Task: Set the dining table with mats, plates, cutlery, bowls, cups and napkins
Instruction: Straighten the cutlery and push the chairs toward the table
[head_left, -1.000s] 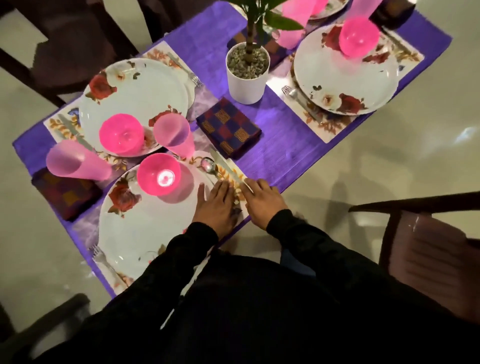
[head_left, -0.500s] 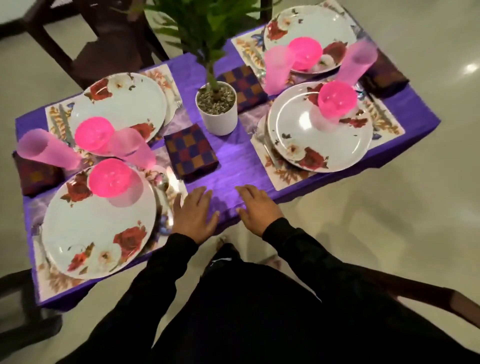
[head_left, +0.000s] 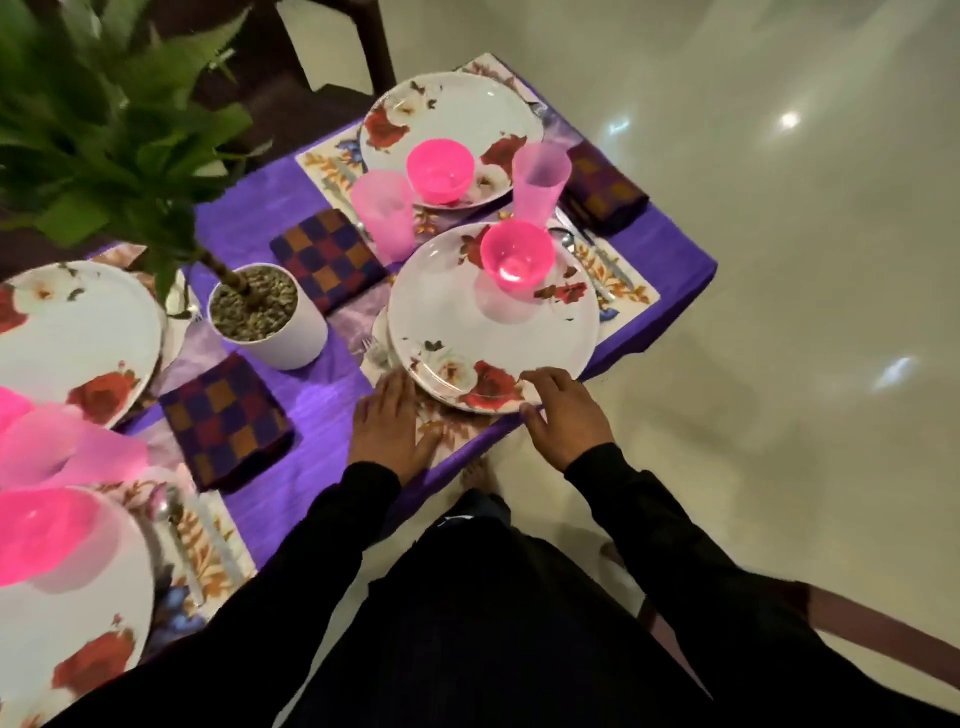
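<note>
One head-worn view — steep, looking forward and down. It sits close above the table (head_left: 270, 197) edge and hands.

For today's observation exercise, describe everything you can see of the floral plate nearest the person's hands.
The floral plate is round, white and glossy, probably ceramic or melamine, printed with red roses, a white flower and dark leaves near its rim. It lies flat on a floral place mat over the purple tablecloth, near the table's edge. A translucent pink bowl stands upright on its far side. The right hand touches its near rim with bent fingers; the left hand lies flat beside it on the mat.
</note>
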